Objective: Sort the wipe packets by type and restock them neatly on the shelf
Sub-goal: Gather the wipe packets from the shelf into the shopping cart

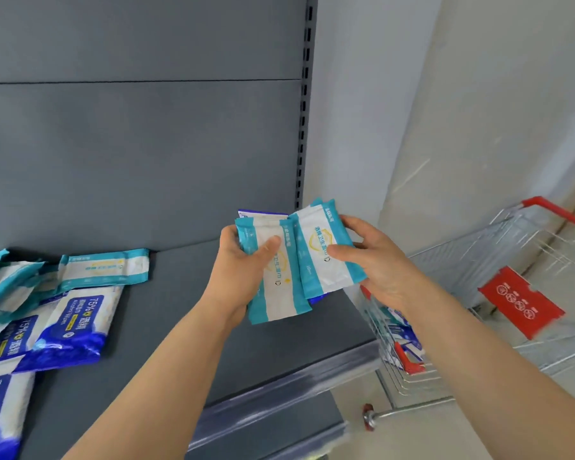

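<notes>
Above the right end of the grey shelf (186, 303) both hands hold a bundle of wipe packets. My left hand (243, 270) grips a teal-and-white packet (279, 293), thumb across its face. My right hand (375, 263) pinches another teal-and-white packet (326, 250), with more teal edges behind it. A dark blue packet (263, 214) peeks out at the back of the bundle. On the shelf's left lie teal packets (103, 268) toward the back and blue-and-white 75% alcohol wipe packets (77, 327) toward the front.
A wire shopping cart (498, 293) with a red handle and red sign stands right of the shelf, with more packets (404, 333) inside. A slotted upright (304, 104) marks the shelf's right end. A lower shelf edge (273, 426) shows below.
</notes>
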Motion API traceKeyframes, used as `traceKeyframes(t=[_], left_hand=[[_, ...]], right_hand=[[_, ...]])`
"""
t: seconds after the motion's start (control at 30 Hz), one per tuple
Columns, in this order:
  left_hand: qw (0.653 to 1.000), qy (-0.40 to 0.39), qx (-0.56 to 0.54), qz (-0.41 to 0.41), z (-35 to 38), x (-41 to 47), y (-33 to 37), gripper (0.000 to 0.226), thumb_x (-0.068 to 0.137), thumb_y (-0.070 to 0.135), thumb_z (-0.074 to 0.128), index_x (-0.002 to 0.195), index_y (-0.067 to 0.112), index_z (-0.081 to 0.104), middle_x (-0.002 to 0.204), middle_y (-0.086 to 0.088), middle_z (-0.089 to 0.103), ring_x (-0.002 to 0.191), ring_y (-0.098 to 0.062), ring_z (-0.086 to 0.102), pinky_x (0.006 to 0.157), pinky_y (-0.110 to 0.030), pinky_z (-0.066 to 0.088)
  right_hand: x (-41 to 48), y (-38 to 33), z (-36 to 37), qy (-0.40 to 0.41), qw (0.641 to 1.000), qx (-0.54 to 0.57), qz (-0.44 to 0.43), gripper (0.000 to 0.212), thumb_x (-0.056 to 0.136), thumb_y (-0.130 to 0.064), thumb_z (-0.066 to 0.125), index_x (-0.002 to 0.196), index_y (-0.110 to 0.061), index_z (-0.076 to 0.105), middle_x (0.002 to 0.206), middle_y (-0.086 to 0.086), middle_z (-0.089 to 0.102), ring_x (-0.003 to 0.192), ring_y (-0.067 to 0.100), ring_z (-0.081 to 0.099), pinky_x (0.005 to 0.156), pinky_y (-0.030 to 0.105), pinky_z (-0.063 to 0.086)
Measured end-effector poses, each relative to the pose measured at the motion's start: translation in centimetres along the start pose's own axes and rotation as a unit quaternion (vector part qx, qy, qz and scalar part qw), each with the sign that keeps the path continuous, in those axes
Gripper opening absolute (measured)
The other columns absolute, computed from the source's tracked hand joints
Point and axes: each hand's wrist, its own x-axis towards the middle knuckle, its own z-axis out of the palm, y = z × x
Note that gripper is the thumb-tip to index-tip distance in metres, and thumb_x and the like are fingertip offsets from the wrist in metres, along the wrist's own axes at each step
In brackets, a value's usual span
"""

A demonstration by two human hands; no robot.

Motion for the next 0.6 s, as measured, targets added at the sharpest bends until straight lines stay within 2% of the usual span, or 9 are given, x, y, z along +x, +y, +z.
traceKeyframes(t=[0.1, 0.2, 0.3, 0.47, 0.6], left_hand=[[1.0, -0.025, -0.004, 0.005, 6.2, 0.3, 0.1, 0.036, 0.09, 0.026, 0.065, 0.119, 0.024, 0.044, 0.106, 0.005, 0.069, 0.088, -0.015, 0.07, 0.07, -0.038, 0.059], [0.999, -0.042, -0.011, 0.0, 13.2, 0.7, -0.8, 0.038, 0.089, 0.025, 0.066, 0.12, 0.025, 0.045, 0.106, 0.005, 0.069, 0.086, -0.015, 0.071, 0.072, -0.04, 0.059], [0.998, -0.055, -0.016, -0.011, 20.4, 1.3, -2.3, 0.039, 0.089, 0.024, 0.067, 0.121, 0.024, 0.045, 0.104, 0.004, 0.07, 0.083, -0.014, 0.072, 0.068, -0.036, 0.059], [0.997, -0.051, -0.035, -0.045, 30.0, 3.6, -6.4, 0.036, 0.087, 0.019, 0.069, 0.117, 0.023, 0.048, 0.098, 0.003, 0.072, 0.07, -0.011, 0.072, 0.053, -0.029, 0.057], [0.992, -0.049, -0.037, -0.11, 34.8, 6.3, -11.5, 0.036, 0.087, 0.02, 0.069, 0.116, 0.023, 0.048, 0.093, 0.003, 0.071, 0.065, -0.009, 0.072, 0.048, -0.027, 0.056]], right_hand=[[-1.1, -0.3, -6.0, 0.036, 0.999, 0.004, -0.018, 0.047, 0.085, 0.0, 0.065, 0.117, -0.034, 0.056, 0.105, 0.007, 0.071, 0.095, 0.023, 0.069, 0.073, 0.038, 0.057], [-2.0, 0.0, -12.8, 0.063, 0.998, -0.007, -0.021, 0.051, 0.085, 0.0, 0.065, 0.124, -0.03, 0.054, 0.104, 0.008, 0.071, 0.093, 0.024, 0.07, 0.072, 0.036, 0.056], [-2.4, 0.7, -19.9, 0.086, 0.996, -0.024, -0.011, 0.049, 0.086, -0.001, 0.065, 0.122, -0.032, 0.054, 0.103, 0.006, 0.071, 0.093, 0.022, 0.069, 0.07, 0.034, 0.056], [-0.8, 3.8, -29.8, 0.103, 0.993, -0.045, 0.026, 0.046, 0.085, -0.004, 0.067, 0.111, -0.04, 0.054, 0.106, 0.007, 0.07, 0.097, 0.023, 0.069, 0.082, 0.042, 0.056], [2.0, 8.6, -35.2, 0.101, 0.989, -0.056, 0.09, 0.049, 0.086, -0.007, 0.068, 0.121, -0.037, 0.051, 0.11, 0.007, 0.069, 0.1, 0.022, 0.068, 0.081, 0.041, 0.057]])
